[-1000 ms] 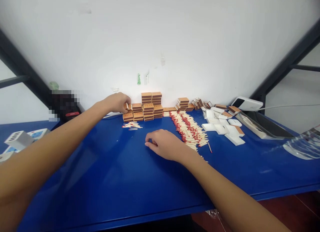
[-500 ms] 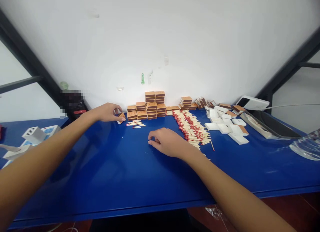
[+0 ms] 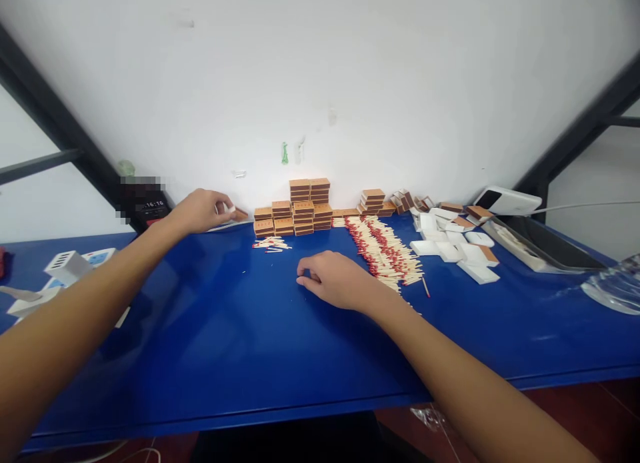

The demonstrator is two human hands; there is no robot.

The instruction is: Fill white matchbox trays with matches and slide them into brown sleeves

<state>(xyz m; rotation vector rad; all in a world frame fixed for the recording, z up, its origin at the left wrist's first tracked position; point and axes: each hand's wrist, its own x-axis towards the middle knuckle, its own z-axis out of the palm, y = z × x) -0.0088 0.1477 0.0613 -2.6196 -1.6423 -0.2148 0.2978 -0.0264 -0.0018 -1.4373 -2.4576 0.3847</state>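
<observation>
My left hand [image 3: 203,210] is raised near the wall at the back left, its thumb and fingers gripping a small brown-and-white matchbox [image 3: 241,214]. Just to the right of it stand stacked matchboxes [image 3: 303,208], with a small loose pile of matches [image 3: 271,244] in front of them. My right hand [image 3: 333,280] rests on the blue table, its fingers curled towards the thumb and nothing visible between them. Right beside it, a long spread of red-tipped matches [image 3: 387,253] runs back towards the wall, partly hidden by my forearm.
White inner trays [image 3: 447,250] and brown box sleeves [image 3: 401,201] lie heaped on the right. Beyond them are a white device [image 3: 507,200] with a cable and a dark tray [image 3: 545,246]. A power strip with plugs [image 3: 70,268] sits at the left.
My left hand has lifted the matchbox up and to the left, away from the stacks. My right hand has stayed in about the same place.
</observation>
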